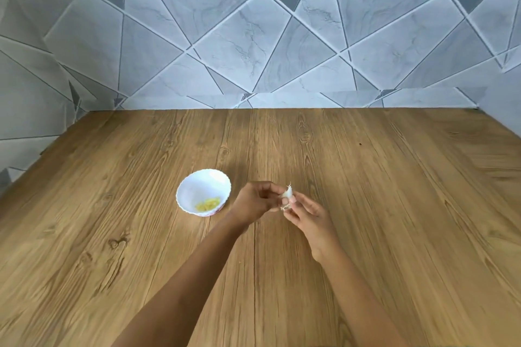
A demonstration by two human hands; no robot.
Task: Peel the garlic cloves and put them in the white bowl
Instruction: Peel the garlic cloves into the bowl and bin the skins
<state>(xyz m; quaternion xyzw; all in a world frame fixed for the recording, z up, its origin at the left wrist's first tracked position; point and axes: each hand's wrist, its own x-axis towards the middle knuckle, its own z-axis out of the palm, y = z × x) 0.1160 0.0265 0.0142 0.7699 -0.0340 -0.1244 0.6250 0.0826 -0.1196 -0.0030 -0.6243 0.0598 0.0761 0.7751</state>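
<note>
Right hand (307, 217) and left hand (255, 201) meet above the wooden table (366, 205), both pinching one garlic clove (287, 194) w/ fingertips, prob. so one steadies while the other strips skin. Just left & slightly beyond, white bowl (203, 191) sits within easy reach, w/ yellowish peeled bits already inside. Patterned grey wall (253, 36) behind.

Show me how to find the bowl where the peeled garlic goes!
Start at the big wooden table in front of the grey patterned wall. Near its middle, just left of the left hand, stands a small white bowl. It is the only dish there, with a wavy rim and yellowish pieces inside.
</note>
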